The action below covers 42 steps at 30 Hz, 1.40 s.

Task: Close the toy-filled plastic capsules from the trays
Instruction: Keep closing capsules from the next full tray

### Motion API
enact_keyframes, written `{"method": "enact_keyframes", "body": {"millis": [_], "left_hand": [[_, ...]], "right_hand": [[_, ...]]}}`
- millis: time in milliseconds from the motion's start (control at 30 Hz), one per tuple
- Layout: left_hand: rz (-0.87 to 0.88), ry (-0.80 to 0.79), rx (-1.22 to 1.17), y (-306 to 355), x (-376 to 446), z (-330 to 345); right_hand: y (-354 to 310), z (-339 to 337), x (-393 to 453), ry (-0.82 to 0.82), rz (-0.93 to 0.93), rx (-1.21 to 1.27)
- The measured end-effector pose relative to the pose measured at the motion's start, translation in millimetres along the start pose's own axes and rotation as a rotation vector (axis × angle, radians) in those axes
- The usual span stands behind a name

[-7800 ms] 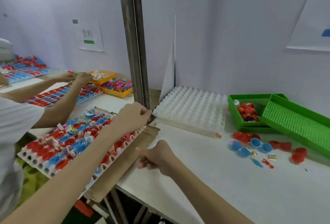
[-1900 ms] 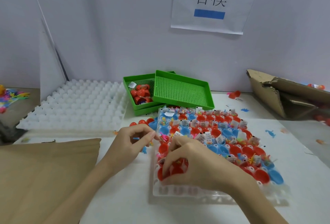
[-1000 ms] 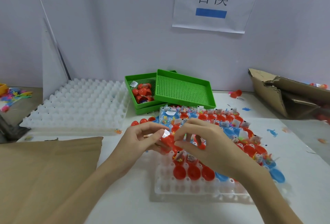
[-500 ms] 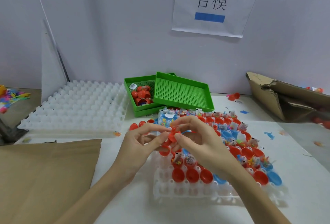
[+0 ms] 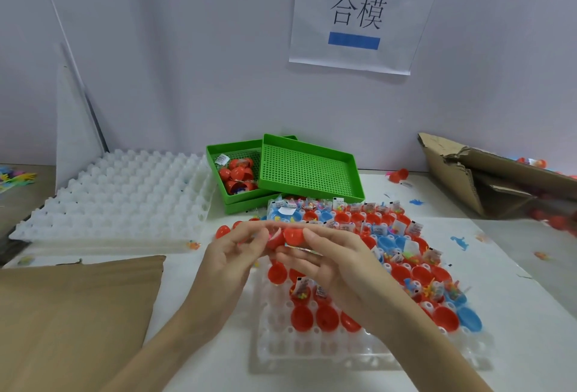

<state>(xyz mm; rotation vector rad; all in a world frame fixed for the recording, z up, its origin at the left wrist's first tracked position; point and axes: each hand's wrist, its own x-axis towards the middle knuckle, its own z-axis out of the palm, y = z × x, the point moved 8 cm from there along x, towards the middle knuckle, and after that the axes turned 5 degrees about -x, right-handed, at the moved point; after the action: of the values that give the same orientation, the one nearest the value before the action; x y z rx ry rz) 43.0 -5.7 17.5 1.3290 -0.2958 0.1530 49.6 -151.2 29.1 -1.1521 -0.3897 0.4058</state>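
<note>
Left hand: fingers pinch red capsule; right hand: fingers pinch it too
Tray: under both hands; near

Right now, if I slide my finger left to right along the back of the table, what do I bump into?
Empty white tray → green tray holding red capsules → empty green tray → torn cardboard box.

Filled tray sits centre — empty tray left, baskets behind, cardboard box right.
</note>
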Motion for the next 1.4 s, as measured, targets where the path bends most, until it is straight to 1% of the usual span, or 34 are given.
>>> {"method": "enact_keyframes", "body": {"millis": [100,167,233,333,433,467,600,700,800,867,1000,1200,1400], "left_hand": [[0.024,0.001,0.036,1,0,1],[0.02,0.011,0.012,1,1,2],[0.009,0.025,0.008,0,1,1],[0.012,0.064,0.066,4,2,-5],[0.0,0.114,0.059,7,2,-10],[0.013,0.118,0.069,8,2,-10],[0.062,0.112,0.148,8,-1,-4],[0.127,0.073,0.284,12,-3,-1],[0.121,-0.011,0.264,11,-3,2],[0.136,-0.034,0.251,12,-4,6],[0.222,0.022,0.241,18,-5,6],[0.184,0.093,0.174,23,-5,-4],[0.177,0.059,0.257,25,-6,-2]], "right_hand": [[0,-3,0,0.012,0.028,0.047],[2,-2,-1,0.011,0.041,0.041],[3,-2,-1,0.029,0.042,0.027],[2,-6,-2,0.087,0.045,-0.003],[0,-9,-3,0.116,0.034,-0.068],[-2,-10,-4,0.13,0.015,-0.139],[-11,-6,-6,0.214,-0.128,-0.596],[-14,-2,-8,0.279,-0.258,-0.779],[-21,-7,-9,0.313,-0.308,-0.768],[-25,-11,-9,0.308,-0.307,-0.716],[-25,-10,-8,0.258,-0.299,-0.676],[-22,-11,-6,0.229,-0.277,-0.666],[-13,-12,-5,0.241,-0.266,-0.634]]}}
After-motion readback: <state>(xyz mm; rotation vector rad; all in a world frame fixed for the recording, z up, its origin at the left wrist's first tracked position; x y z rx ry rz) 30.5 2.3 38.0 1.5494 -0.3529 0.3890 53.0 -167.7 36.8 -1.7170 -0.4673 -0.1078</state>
